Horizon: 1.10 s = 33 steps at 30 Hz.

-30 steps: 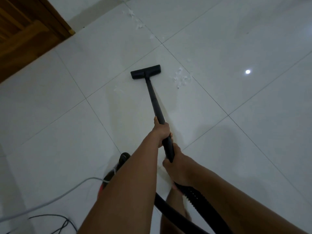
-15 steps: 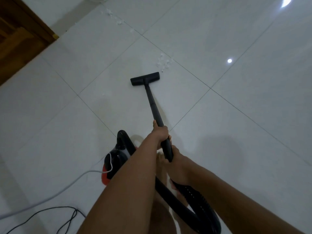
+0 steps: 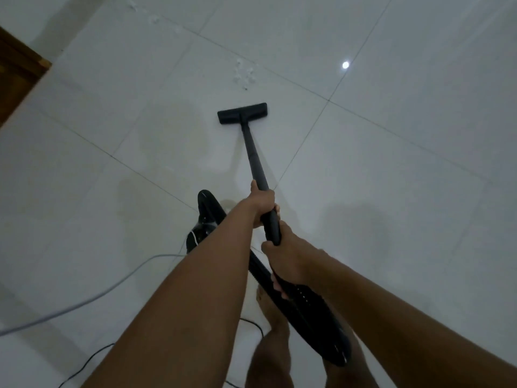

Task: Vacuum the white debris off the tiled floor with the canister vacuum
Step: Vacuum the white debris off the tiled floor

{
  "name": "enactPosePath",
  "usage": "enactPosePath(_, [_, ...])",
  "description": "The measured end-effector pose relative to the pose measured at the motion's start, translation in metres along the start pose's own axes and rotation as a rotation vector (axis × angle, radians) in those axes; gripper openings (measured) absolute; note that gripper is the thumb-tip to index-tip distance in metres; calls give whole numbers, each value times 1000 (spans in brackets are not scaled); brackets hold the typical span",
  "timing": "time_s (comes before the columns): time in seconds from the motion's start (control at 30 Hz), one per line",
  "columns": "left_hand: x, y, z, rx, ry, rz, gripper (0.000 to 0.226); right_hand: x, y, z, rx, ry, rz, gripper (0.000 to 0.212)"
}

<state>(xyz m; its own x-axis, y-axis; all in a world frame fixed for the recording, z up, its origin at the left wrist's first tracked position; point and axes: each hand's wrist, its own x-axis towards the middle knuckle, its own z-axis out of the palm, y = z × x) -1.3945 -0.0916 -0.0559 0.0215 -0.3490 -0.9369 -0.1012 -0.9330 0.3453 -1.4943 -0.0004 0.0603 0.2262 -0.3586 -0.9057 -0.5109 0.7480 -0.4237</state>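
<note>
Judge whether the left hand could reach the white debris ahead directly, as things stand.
Probably not: the left hand grips the wand well short of the debris, which lies beyond even the floor head; bare floor lies between.

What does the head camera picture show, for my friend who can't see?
Two bare hands, left hand ahead of right hand, grip a black vacuum wand. Its floor head rests on white tiles, just short of small white debris.
</note>
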Motion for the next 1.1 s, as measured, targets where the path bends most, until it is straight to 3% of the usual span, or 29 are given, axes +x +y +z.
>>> enactPosePath(0.33, [-17, -27, -15, 61, -50, -11, 61, -20, 10, 43, 274, 16, -85, 61])
enactPosePath(0.47, [-14, -35, -19, 70, -59, -4, 65, -21, 12, 54, 415, 7, -38, 53])
enactPosePath(0.7, [-16, -40, -17, 78, -65, -6, 70, -12, 17, 68, 294, 149, 33, 47])
enactPosePath(0.9, [-14, -26, -13, 92, -66, -6, 71, -17, 3, 51, 158, 164, 10, 57])
enactPosePath(1.1, [-1, -8, -5, 122, -55, -4, 65, 6, 2, 36, 191, 149, 51, 57])
